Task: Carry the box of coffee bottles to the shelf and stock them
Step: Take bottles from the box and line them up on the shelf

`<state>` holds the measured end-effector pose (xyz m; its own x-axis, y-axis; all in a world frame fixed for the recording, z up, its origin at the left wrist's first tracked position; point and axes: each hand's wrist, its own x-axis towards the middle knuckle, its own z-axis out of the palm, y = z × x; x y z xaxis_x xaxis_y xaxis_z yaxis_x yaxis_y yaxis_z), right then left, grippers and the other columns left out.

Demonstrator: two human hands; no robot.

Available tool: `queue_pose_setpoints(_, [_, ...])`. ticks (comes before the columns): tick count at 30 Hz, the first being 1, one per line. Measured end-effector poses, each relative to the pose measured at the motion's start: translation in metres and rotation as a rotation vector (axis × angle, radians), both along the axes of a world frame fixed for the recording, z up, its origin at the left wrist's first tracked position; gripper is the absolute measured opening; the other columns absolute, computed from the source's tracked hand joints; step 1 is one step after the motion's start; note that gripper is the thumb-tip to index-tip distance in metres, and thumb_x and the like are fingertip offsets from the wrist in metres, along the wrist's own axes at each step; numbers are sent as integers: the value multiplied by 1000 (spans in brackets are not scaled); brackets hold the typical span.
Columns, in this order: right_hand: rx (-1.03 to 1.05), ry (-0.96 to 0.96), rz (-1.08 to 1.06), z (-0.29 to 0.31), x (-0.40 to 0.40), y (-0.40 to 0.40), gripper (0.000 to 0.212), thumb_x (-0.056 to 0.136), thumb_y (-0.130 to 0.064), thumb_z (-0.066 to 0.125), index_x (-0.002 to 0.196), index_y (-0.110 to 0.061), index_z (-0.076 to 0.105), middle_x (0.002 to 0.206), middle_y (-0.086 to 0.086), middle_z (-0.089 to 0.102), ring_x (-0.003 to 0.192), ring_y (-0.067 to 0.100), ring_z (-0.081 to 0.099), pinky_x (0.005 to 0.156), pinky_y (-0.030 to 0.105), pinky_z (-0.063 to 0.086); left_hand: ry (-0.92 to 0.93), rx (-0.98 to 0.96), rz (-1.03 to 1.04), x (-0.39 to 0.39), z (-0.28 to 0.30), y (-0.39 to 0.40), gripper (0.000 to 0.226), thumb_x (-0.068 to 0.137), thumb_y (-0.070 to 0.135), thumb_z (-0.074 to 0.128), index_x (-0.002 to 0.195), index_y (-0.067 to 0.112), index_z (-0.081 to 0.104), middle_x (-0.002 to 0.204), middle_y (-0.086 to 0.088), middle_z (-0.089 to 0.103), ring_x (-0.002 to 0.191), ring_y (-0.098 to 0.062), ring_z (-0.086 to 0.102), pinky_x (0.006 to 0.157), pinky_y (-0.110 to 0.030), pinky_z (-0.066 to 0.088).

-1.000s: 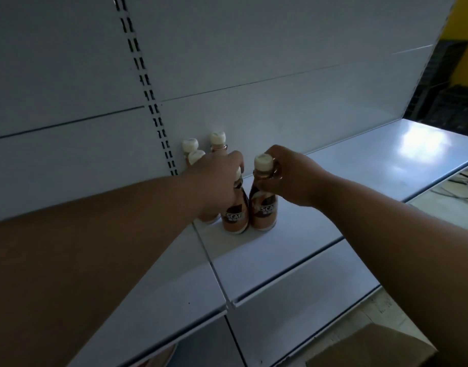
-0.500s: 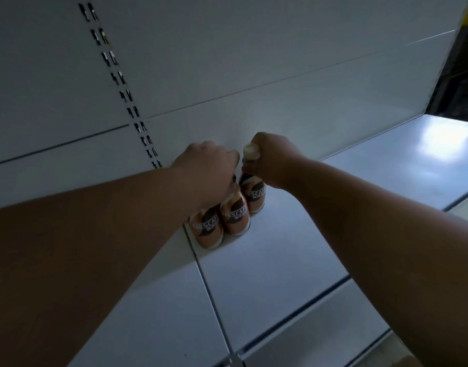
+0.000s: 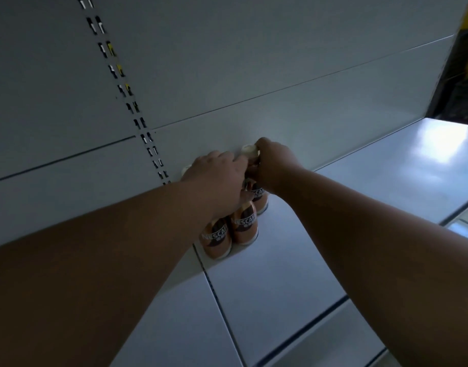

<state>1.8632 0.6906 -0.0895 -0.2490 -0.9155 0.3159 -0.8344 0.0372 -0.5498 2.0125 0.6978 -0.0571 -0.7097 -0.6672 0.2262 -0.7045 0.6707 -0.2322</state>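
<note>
White shelf [image 3: 293, 260], coffee bottles [image 3: 244, 225] upright, caps up

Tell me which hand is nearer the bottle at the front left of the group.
Left. The left hand is directly above the front-left bottle; the right hand grips a rear bottle's neck.

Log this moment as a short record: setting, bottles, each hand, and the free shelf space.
setting: grey metal shelf with slotted upright
bottles: coffee bottles standing upright, clustered near the back panel; three labels visible, others hidden by the hands
left hand: over the bottle tops, grip hidden
right hand: closed around the neck of the rear-right bottle
free space: bare shelf to the right
</note>
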Motion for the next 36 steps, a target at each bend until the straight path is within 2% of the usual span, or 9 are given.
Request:
queue_pose_setpoints(4, [-41, 42, -47, 4, 0, 40, 59, 81, -33, 74, 131, -14, 48, 123, 11, 52, 92, 21, 53, 71, 29, 40, 55, -80, -31, 13, 10, 21, 47, 91, 47, 51, 124, 16, 43, 117, -9, 50, 108, -27, 45, 89, -40, 37])
queue_pose_setpoints(9, [-84, 149, -31, 40, 23, 111, 46, 86, -27, 67, 128, -15, 52, 124, 10, 53, 100, 26, 59, 75, 29, 42, 165, -191, -107, 48, 34, 76, 33, 93, 36, 46, 117, 14, 47, 111, -8, 53, 98, -26, 47, 82, -38, 38])
queue_pose_setpoints(13, [-66, 243, -65, 72, 57, 185, 39, 88, -28, 61, 125, -18, 53, 118, 7, 54, 96, 25, 57, 77, 37, 50, 215, -72, -149, 83, 47, 130, 32, 84, 33, 57, 110, 14, 51, 108, -8, 56, 95, -27, 50, 77, -37, 39])
queue_pose_setpoints(16, [-70, 293, -112, 84, 84, 250, 39, 88, -29, 60, 124, -17, 53, 118, 7, 55, 100, 25, 56, 81, 38, 50, 300, 89, -209, 105, 51, 177, 21, 88, 33, 54, 106, 22, 54, 111, -3, 58, 101, -25, 53, 84, -38, 41])
queue_pose_setpoints(19, [-69, 309, -179, 92, 107, 319, 37, 88, -32, 60, 121, -18, 52, 117, 7, 55, 103, 26, 54, 82, 39, 49, 329, 144, -262, 120, 53, 233, 29, 86, 38, 60, 110, 22, 54, 112, -3, 58, 99, -23, 53, 76, -37, 43])
queue_pose_setpoints(22, [-79, 326, -270, 90, 121, 380, 36, 87, -32, 61, 118, -18, 53, 113, 6, 57, 98, 24, 55, 74, 33, 41, 345, 146, -352, 127, 49, 284, 39, 83, 38, 66, 116, 20, 53, 112, -4, 57, 101, -24, 52, 79, -37, 44])
queue_pose_setpoints(29, [5, 269, -439, 47, 93, 465, 34, 86, -33, 61, 117, -20, 55, 113, 1, 55, 99, 19, 54, 74, 32, 45, 363, 245, -446, 104, 11, 344, 36, 84, 37, 63, 115, 22, 52, 108, -1, 56, 100, -22, 48, 80, -35, 39])
queue_pose_setpoints(33, [123, 174, -492, -12, 56, 500, 34, 85, -32, 62, 117, -21, 56, 112, 0, 55, 98, 18, 54, 76, 34, 48, 290, 399, -495, 62, -44, 366, 32, 86, 38, 62, 113, 24, 52, 110, 0, 55, 101, -21, 49, 83, -34, 43])
queue_pose_setpoints(36, [235, 123, -540, -70, 20, 532, 28, 83, -33, 65, 109, -26, 57, 102, -5, 54, 92, 13, 52, 68, 29, 41, 202, 501, -543, 14, -97, 388, 30, 86, 38, 61, 112, 25, 52, 110, 0, 55, 102, -21, 48, 85, -37, 45])
